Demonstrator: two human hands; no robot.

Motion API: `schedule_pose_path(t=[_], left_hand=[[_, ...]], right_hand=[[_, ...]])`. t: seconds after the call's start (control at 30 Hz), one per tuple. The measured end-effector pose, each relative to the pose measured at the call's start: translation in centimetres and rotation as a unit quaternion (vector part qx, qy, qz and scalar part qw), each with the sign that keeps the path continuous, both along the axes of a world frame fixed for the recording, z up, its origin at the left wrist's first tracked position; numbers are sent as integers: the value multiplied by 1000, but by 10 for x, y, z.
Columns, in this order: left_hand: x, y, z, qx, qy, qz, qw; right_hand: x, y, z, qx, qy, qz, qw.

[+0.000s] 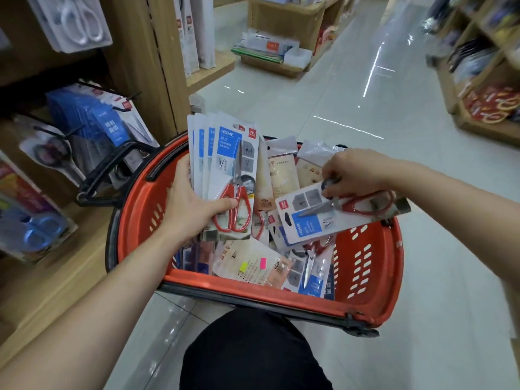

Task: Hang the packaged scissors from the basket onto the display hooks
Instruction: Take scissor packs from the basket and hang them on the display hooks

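Several card-backed packs of red-handled scissors (225, 167) stand fanned in the left hand (194, 209), thumb clamped across them, above the red plastic basket (388, 249). The right hand (354, 175) pinches another pack (306, 223) sideways; turn it upright, hang holes aligned, before reaching the black wire hooks (128, 97).

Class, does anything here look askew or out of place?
The red-handled scissors pack pinched by the right hand lies sideways over the red plastic basket, while the fanned stack of packs in the left hand stands upright.
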State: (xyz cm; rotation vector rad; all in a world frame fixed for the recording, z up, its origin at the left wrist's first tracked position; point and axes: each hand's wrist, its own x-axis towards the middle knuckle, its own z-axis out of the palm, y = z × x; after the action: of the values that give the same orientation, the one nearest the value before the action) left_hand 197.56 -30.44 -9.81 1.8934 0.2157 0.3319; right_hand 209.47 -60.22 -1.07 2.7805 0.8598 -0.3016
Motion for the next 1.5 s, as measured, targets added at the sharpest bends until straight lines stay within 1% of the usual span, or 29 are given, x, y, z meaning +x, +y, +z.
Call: schedule_pose_path(t=[0.1, 0.17, 0.23, 0.27, 0.3, 0.33, 0.4, 0.47, 0.53, 0.7, 0.77, 0.83, 0.87, 0.9, 0.97, 1.07, 1.17, 1.23, 1.33, 1.37, 1.43, 1.5], left_hand=[[-2, -2, 5, -20, -8, 8, 1000], [-4, -2, 7, -32, -14, 8, 999], [-5, -3, 10, -41, -17, 3, 999], [-6, -4, 11, -48, -17, 1, 999], [-7, -4, 13, -59, -16, 0, 998], [-7, -4, 14, -73, -14, 0, 997], [-7, -3, 15, -106, -7, -3, 994], [-8, -3, 17, -135, 1, -1, 991], [-10, -5, 20, -154, -1, 21, 988], [-21, -1, 24, -179, -22, 92, 979], [-26, 1, 27, -185, -27, 114, 976], [-29, 1, 28, -199, -26, 123, 972], [-31, 0, 29, -209, -23, 122, 970], [-33, -2, 28, -220, -20, 119, 968], [-36, -8, 29, -245, -17, 115, 962], [-38, -19, 29, -269, -21, 125, 955], [-38, -27, 24, -289, -23, 133, 948], [-37, -33, 23, -334, -16, 128, 934], [-35, -41, 26, -430, -9, 101, 897], [-36, -42, 28, -445, 1, 108, 889], [-38, -44, 32, -448, 27, 125, 885], [-40, -46, 33, -452, 64, 108, 883]], right_hand=[[-2, -19, 9, 63, 14, -37, 997], [-6, -31, 13, 126, 27, -57, 990], [-13, -40, 16, 220, 43, -94, 970], [-19, -44, 17, 278, 63, -126, 950], [-25, -46, 18, 343, 96, -165, 920], [-30, -47, 16, 406, 135, -207, 880], [-39, -44, 12, 503, 193, -285, 793], [-43, -36, 2, 571, 217, -334, 717], [-45, -23, -8, 622, 227, -361, 657], [-45, 8, -25, 716, 241, -367, 542], [-47, 20, -29, 733, 276, -358, 508], [-51, 34, -36, 732, 322, -374, 469], [-53, 42, -39, 729, 337, -381, 458], [-56, 52, -42, 725, 348, -385, 452], [-62, 75, -46, 713, 363, -386, 460], [-69, 100, -45, 682, 375, -385, 496], [-66, 112, -46, 675, 360, -362, 533], [-66, 118, -49, 673, 364, -330, 554], [-65, 124, -56, 667, 399, -306, 550], [-65, 124, -56, 665, 410, -304, 545], [-65, 123, -57, 666, 432, -305, 526], [-66, 125, -60, 666, 450, -299, 515]])
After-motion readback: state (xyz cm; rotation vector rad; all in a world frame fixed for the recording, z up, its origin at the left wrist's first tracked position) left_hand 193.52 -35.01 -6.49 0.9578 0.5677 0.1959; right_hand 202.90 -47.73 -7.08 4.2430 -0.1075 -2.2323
